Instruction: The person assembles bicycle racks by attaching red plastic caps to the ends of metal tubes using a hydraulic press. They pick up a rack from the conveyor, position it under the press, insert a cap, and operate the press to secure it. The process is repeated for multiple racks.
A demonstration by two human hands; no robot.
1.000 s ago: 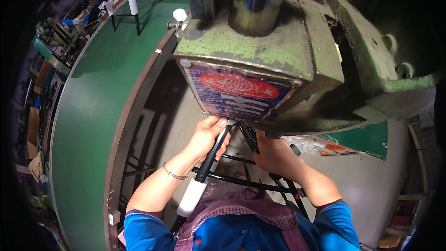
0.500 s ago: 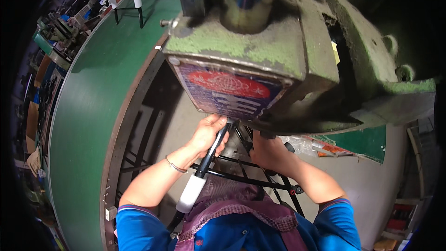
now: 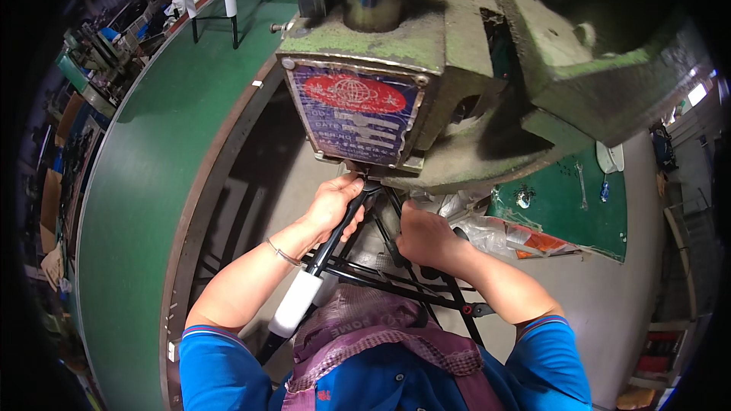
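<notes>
Left hand (image 3: 333, 208) grips a black tube (image 3: 333, 242) by the machine (image 3: 396, 49); I cannot tell whether right hand (image 3: 428, 236) grips

A long green tabletop (image 3: 133, 243) curves along the left, with a cardboard box (image 3: 51, 202) beyond it. At right, a smaller green tabletop (image 3: 560, 202) carries a wrench (image 3: 582, 184); crumpled clear plastic (image 3: 487, 236) lies by its near left corner. Grey floor (image 3: 537, 297) shows below.
</notes>
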